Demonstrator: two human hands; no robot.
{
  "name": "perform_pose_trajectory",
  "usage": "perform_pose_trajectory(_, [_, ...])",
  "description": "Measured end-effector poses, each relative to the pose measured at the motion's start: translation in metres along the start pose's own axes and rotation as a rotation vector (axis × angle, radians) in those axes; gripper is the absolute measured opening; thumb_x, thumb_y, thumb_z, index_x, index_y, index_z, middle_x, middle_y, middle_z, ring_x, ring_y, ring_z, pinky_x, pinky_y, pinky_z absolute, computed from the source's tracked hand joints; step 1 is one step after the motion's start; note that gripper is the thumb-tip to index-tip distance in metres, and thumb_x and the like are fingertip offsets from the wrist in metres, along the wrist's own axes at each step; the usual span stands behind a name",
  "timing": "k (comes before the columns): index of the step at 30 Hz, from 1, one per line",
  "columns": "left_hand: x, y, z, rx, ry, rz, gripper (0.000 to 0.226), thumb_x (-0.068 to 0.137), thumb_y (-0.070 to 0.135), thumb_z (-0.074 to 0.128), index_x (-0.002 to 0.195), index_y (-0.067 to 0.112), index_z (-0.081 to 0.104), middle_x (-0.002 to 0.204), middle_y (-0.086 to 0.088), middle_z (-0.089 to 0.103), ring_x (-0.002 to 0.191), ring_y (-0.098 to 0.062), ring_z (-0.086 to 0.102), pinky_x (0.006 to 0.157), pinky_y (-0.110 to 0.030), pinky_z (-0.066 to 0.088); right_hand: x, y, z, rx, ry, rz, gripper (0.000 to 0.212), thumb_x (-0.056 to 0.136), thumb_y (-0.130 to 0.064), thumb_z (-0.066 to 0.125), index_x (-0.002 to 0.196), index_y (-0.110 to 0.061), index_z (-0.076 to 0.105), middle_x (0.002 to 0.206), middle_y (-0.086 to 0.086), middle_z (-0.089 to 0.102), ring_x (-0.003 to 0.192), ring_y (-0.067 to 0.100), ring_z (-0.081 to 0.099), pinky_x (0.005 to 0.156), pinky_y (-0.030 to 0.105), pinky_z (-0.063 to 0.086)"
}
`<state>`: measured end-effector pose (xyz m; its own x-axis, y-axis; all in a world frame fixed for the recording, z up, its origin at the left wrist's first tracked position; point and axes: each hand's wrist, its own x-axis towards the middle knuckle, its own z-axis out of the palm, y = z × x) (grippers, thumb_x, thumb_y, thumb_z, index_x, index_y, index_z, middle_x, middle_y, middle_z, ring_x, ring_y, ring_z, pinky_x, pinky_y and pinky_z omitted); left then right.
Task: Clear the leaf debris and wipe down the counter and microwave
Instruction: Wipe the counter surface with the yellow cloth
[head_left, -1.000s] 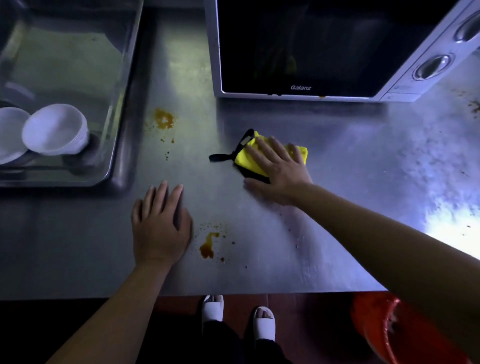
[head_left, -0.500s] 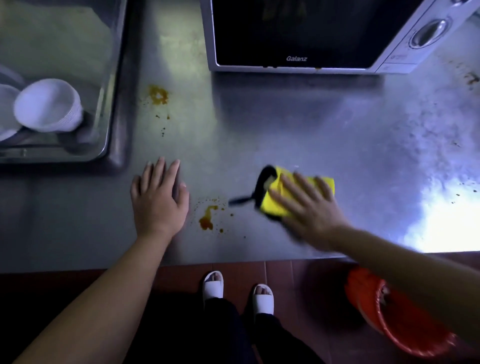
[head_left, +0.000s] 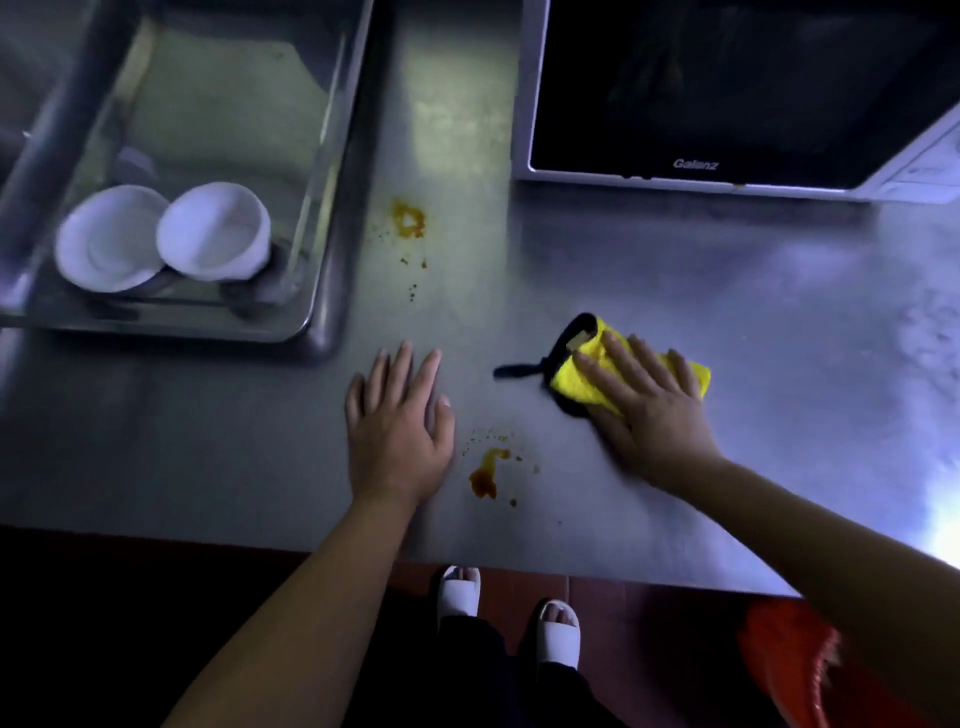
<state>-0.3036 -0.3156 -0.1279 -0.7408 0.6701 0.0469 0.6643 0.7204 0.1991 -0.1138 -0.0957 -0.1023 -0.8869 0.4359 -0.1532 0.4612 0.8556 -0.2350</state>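
A folded yellow cloth (head_left: 576, 382) with a black edge and strap lies on the steel counter (head_left: 779, 364). My right hand (head_left: 649, 410) presses flat on it with straight fingers. My left hand (head_left: 397, 431) rests flat on the counter to the left, palm down. A brown stain (head_left: 485, 473) sits between the two hands near the front edge. Another orange-brown stain (head_left: 409, 221) lies farther back. The microwave (head_left: 727, 88) stands at the back right, its dark door facing me.
A steel sink (head_left: 311, 291) at the back left holds two white bowls (head_left: 213, 231). A red bucket (head_left: 800, 670) stands on the floor at the lower right. My feet in white slippers (head_left: 558, 631) are below the counter edge.
My right hand has slid the cloth back and forth: toward the front edge, then away again to the middle of the counter. My left hand has stayed flat in place.
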Motion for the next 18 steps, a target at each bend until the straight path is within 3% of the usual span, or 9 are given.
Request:
perform_pose_trajectory(3, [0.002, -0.001, 0.003, 0.032, 0.023, -0.009, 0.053, 0.096, 0.038, 0.038, 0.147, 0.029, 0.045, 0.156, -0.005, 0.041, 0.144, -0.029, 0.034, 0.116, -0.050, 0.024, 0.097, -0.028, -0.002, 0.031, 0.062, 0.122, 0.054, 0.102, -0.050, 0.033, 0.155, -0.041, 0.026, 0.165, 0.000, 0.021, 0.153, 0.028, 0.017, 0.120, 0.051, 0.011])
perform_pose_trajectory(8, [0.002, -0.006, 0.008, 0.023, 0.034, 0.014, 0.055, 0.095, 0.041, 0.042, 0.149, 0.031, 0.042, 0.158, -0.003, 0.038, 0.146, -0.028, 0.032, 0.118, -0.051, 0.022, 0.245, -0.091, -0.005, 0.012, 0.059, 0.129, 0.055, 0.104, -0.049, 0.031, 0.156, -0.042, 0.016, 0.168, -0.003, 0.009, 0.154, 0.026, 0.005, 0.121, 0.054, 0.004])
perform_pose_trajectory(13, [0.001, -0.007, 0.011, -0.015, 0.033, -0.003, 0.056, 0.096, 0.042, 0.041, 0.151, 0.034, 0.038, 0.160, -0.001, 0.033, 0.149, -0.026, 0.026, 0.119, -0.051, 0.020, 0.327, -0.133, -0.010, -0.038, -0.055, -0.066, 0.058, 0.102, -0.054, 0.028, 0.156, -0.044, 0.010, 0.168, -0.006, 0.002, 0.155, 0.024, 0.001, 0.120, 0.056, 0.001])
perform_pose_trajectory(18, [0.001, -0.007, 0.005, -0.053, 0.015, -0.005, 0.055, 0.097, 0.043, 0.040, 0.151, 0.033, 0.038, 0.161, -0.001, 0.031, 0.150, -0.025, 0.024, 0.120, -0.052, 0.018, 0.323, -0.134, -0.009, -0.169, -0.126, -0.285, 0.058, 0.102, -0.054, 0.029, 0.154, -0.052, 0.004, 0.168, -0.010, -0.001, 0.155, 0.022, -0.001, 0.120, 0.054, 0.003])
